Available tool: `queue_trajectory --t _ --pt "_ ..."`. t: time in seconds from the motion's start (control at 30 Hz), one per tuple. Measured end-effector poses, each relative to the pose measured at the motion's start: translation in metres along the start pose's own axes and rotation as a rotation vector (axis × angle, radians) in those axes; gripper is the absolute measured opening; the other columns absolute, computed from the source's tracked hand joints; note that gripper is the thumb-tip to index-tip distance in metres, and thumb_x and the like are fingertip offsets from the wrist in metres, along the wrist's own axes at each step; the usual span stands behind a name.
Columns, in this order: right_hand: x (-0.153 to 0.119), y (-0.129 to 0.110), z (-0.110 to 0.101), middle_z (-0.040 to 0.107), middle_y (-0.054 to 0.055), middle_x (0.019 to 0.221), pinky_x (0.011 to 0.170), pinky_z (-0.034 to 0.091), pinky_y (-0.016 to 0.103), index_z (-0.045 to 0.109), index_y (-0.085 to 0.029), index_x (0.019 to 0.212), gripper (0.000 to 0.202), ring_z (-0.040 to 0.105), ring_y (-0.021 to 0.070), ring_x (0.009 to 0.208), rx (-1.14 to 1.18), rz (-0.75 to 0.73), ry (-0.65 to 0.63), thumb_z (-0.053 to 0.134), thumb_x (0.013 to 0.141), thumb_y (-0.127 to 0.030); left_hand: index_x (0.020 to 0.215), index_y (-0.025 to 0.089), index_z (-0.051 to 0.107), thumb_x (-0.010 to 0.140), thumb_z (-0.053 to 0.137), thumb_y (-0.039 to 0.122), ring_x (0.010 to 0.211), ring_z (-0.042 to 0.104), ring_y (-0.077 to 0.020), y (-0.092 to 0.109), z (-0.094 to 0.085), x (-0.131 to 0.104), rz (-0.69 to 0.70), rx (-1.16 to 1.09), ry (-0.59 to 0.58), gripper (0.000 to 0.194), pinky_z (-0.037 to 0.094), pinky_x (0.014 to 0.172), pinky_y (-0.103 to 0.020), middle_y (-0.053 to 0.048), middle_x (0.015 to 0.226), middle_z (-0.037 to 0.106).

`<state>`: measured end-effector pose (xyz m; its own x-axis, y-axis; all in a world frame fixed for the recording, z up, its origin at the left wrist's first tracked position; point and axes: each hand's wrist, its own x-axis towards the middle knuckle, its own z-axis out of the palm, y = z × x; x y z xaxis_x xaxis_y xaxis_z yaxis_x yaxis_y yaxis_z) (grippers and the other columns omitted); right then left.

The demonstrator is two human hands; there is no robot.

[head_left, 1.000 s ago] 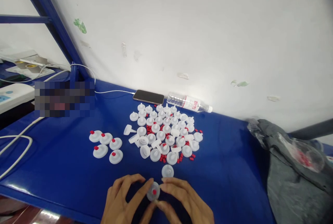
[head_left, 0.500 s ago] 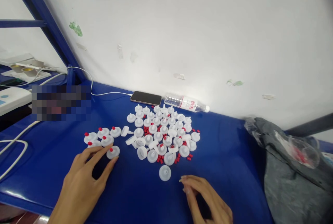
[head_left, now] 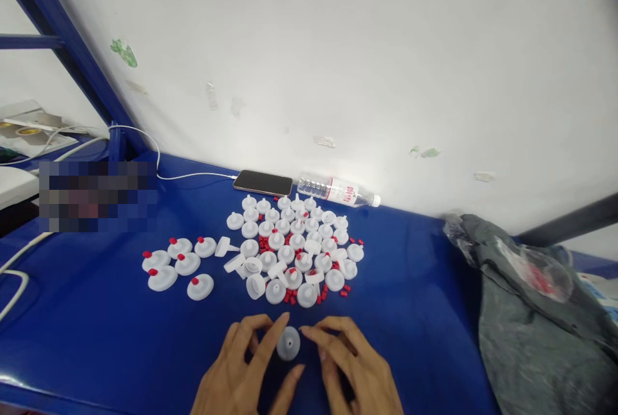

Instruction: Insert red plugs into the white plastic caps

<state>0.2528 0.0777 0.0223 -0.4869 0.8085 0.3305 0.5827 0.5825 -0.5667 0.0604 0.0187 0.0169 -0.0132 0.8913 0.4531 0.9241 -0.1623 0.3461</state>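
At the far left, white cables point(head_left: 19, 273) lie on the glossy blue tabletop point(head_left: 425, 312), and a blurred block above them hides what is there. Next comes a small group of six white plastic caps with red tips point(head_left: 176, 265), standing apart from each other.

My left hand point(head_left: 241, 370) is at the bottom of the view, its wrist cut off by the edge. Between my two hands is the small round white plastic cap point(head_left: 288, 343), with a little hole in the centre and no red piece. The left forefinger touches its left rim and the fingertips of my right hand point(head_left: 355, 373) come to its right rim, so my grip is narrow and holds this cap from both sides. I cannot tell if it rests on the tabletop or is lifted a little.

Just behind it is the big heap of white plastic caps point(head_left: 294, 248), mixed with small red plastic plugs point(head_left: 291, 297); some caps lie on their side. Behind the heap, near the white wall, a dark phone point(head_left: 263, 182) lies flat with a cable in it, and beside it lies a clear plastic bottle point(head_left: 338, 191).

At the right is a crumpled grey cloth point(head_left: 526, 331) with a clear plastic bag point(head_left: 541, 273) on it; something red is inside, hard to make out.
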Motion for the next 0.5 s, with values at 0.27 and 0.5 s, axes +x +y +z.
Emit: queue_trajectory --t 0.27,0.5 --pt "0.018 0.026 -0.03 0.069 -0.002 0.107 0.069 0.059 0.027 0.064 -0.034 0.116 0.023 0.07 0.0159 0.076 -0.169 0.274 0.058 0.048 0.1 -0.039 0.122 0.024 0.058 0.101 0.041 0.044 0.085 0.073 -0.0186 -0.006 0.009 -0.001 0.092 -0.019 -0.051 0.034 0.064 0.069 -0.026 -0.006 0.101 0.07" --pt "0.015 0.027 -0.021 0.068 0.0 0.098 0.076 0.057 0.026 0.064 -0.028 0.097 0.029 0.07 0.0156 0.079 -0.164 0.24 0.052 0.038 0.104 -0.039 0.138 0.028 0.048 0.101 0.045 0.043 0.095 0.072 -0.0117 -0.002 0.001 0.001 0.055 -0.184 -0.049 0.04 0.06 0.082 -0.018 -0.001 0.106 0.073"
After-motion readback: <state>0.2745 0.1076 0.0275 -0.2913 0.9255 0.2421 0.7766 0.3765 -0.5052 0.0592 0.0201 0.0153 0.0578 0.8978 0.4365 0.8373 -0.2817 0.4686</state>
